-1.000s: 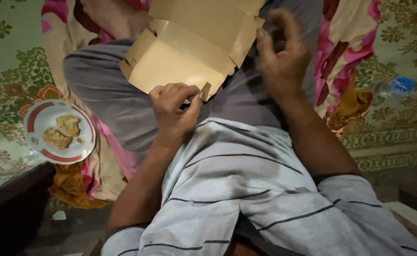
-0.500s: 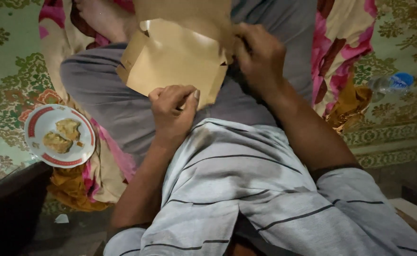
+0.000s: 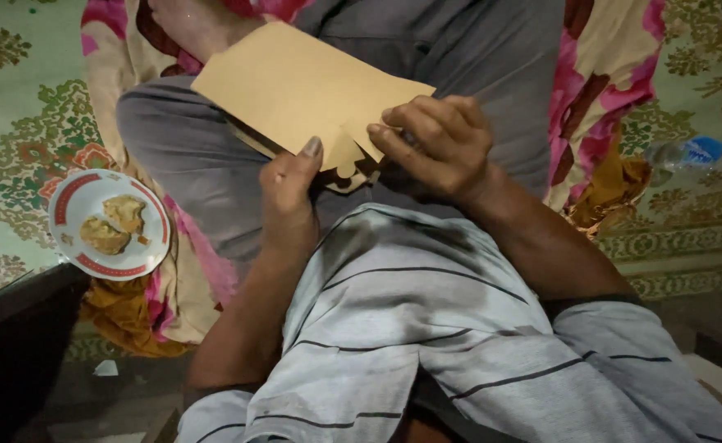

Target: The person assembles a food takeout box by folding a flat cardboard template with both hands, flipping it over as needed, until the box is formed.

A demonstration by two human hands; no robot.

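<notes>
Paper (image 3: 295, 90), a tan folded sheet, lay flat across my lap on my grey trousers (image 3: 459, 57), its long edge running from ten o'clock down to four o'clock. My left hand (image 3: 288, 205) gripped its near edge at six o'clock, thumb pressed on top with the nail up and the other fingers curled out of sight below, so it was closed on the paper. My right hand (image 3: 439, 148) sat at four o'clock of the sheet, its fingers bent and bunched tight, tips pinching a small flap at the paper's near corner. A scalloped bit of the paper showed between my two hands. My striped shirt (image 3: 426, 328) filled the view at six o'clock below both hands. A pink flowered cloth (image 3: 582, 90) lay under my legs on both sides. Well apart at nine o'clock sat a red-rimmed plate (image 3: 69, 246) with two brownish pieces of food (image 3: 113, 223) on it, resting on the green patterned mat (image 3: 16, 107). At three o'clock, far off, a plastic bottle (image 3: 685, 153) lay on its side.
</notes>
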